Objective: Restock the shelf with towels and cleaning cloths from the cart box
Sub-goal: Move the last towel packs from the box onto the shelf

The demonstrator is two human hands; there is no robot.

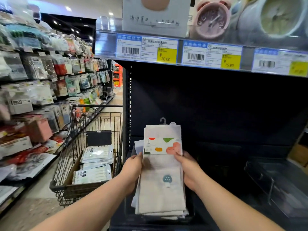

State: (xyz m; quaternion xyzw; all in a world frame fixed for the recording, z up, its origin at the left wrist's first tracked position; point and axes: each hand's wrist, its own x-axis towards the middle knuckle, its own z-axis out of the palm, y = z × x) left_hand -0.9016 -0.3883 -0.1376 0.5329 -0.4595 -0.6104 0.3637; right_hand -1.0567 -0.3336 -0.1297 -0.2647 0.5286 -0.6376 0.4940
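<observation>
Here, the head-worn camera looks forward and down at two bare forearms reaching into a dark, mostly bare shelf bay [216,114]. The left hand [132,167] and right hand [188,170] each clasp one side edge of a stack of towels [160,189], pale cloth with a small blue mushroom print and a paper label band showing coloured shapes; thumbs lie on top, the other fingers are tucked out of sight beneath. A plastic hanger hook [163,121] pokes up from the far end of the stack. The stack sits low in the bay, seemingly inside a clear shelf tray [131,212], though whether it rests on the tray floor or is held just above cannot be told. To the left stands a wire shopping cart [75,164] holding a cardboard box [73,175] with packaged cleaning cloths [95,155] inside. To do this step well, it seems best to keep both hands level, square the edges so the layers do not fan out, and slide the stack back with the label facing up before letting go. The shelf above carries price tags [146,49] and alarm clocks [211,19], blurred. The rear of the bay is too dark to read, and the aisle goods on the left are smeared.
</observation>
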